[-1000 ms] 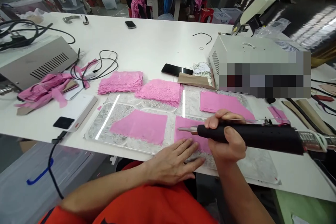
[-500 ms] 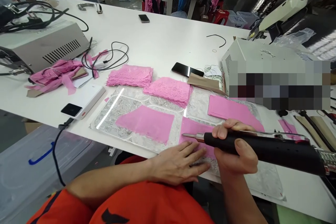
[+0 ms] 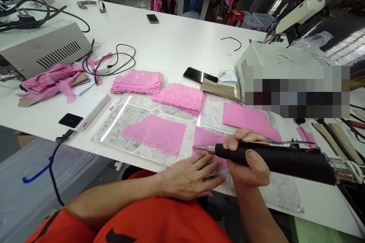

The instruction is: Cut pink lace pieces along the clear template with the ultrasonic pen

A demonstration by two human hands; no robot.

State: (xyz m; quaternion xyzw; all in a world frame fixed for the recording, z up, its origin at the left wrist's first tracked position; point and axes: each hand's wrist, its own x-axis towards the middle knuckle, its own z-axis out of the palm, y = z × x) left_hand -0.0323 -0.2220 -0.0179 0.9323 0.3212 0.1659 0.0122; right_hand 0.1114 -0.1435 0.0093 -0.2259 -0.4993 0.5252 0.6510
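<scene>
My right hand [image 3: 248,155] is wrapped round a thick black handheld tool [image 3: 273,161] with a slim metal tip, its cable end pointing right. The tip rests over or just above the left edge of a pink fabric piece [image 3: 209,134]; contact cannot be made out. My left hand [image 3: 192,176] lies flat with fingers spread on the near part of that piece, just below the tip. Left of it lies another pink piece [image 3: 156,133] with a scalloped edge. Both are on a clear-edged, marble-patterned mat [image 3: 114,129]. Behind are a pink lace stack [image 3: 179,98] and plain pink pieces [image 3: 248,119].
A second lace stack [image 3: 137,81] sits further left. Grey metal boxes stand at left [image 3: 45,43] and right [image 3: 265,60]. A phone [image 3: 196,74], a brown strip [image 3: 219,89], a white power bank [image 3: 95,108] and loose black cables [image 3: 125,60] lie about. Other people work behind.
The view has shifted slightly, so the scene sits a little further left. The tool tip has edged slightly left over the fabric. My left hand stays flat on the piece.
</scene>
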